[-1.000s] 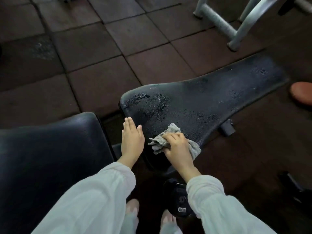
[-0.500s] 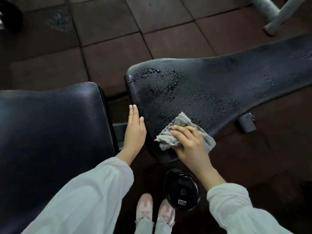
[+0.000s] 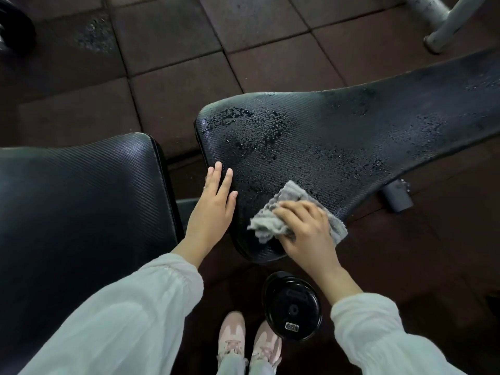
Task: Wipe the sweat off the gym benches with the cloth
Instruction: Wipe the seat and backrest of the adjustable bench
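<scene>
A black textured bench pad (image 3: pixel 338 136) stretches from the middle toward the upper right, speckled with wet droplets. My right hand (image 3: pixel 305 231) presses a crumpled grey cloth (image 3: pixel 273 220) onto the pad's near end, fingers curled over it. My left hand (image 3: pixel 213 207) lies flat with straight fingers on the pad's left edge, beside the cloth. A second black pad (image 3: pixel 75 201) fills the left side, separated from the wet one by a narrow gap.
A black weight plate (image 3: pixel 292 307) lies on the floor just below my right hand, next to my pink shoes (image 3: pixel 249 345). Grey metal frame legs (image 3: pixel 443 25) stand at the top right. Dark rubber floor tiles (image 3: pixel 173 44) surround the bench.
The view has closed in and tilted down on the bench. My right hand with the cloth has slid slightly forward over the pad; my left hand stays on the left edge.
</scene>
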Demonstrator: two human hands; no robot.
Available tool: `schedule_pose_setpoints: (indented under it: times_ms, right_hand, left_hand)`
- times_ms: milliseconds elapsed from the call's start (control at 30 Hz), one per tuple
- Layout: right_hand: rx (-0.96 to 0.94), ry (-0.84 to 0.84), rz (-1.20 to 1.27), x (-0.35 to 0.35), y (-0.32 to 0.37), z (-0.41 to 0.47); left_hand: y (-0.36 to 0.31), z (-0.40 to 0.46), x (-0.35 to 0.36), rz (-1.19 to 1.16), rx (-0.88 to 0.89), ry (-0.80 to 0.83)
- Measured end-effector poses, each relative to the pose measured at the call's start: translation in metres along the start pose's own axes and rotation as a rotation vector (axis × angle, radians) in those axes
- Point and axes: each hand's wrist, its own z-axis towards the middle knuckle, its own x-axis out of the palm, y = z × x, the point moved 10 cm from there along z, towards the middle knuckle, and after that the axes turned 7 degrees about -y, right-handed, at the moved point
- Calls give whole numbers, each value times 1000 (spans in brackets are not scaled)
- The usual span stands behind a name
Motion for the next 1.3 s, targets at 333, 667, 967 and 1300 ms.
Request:
schedule_pose_setpoints:
  times_ms: [333,667,967,1300]
  right_hand:
    - [-231,82,104,3,32,-31]
    - [-98,86,87,30,46,20]
    - [-110,62,121,7,7,6]
    - [-361,240,143,20,43,-9]
  left_hand:
    - [4,1,-5,-52,7,-44]
    - [1,3,-11,-79,33,-49]
    - [2,1,-11,-97,12,-56]
    - [2,1,-6,-51,-10,-33]
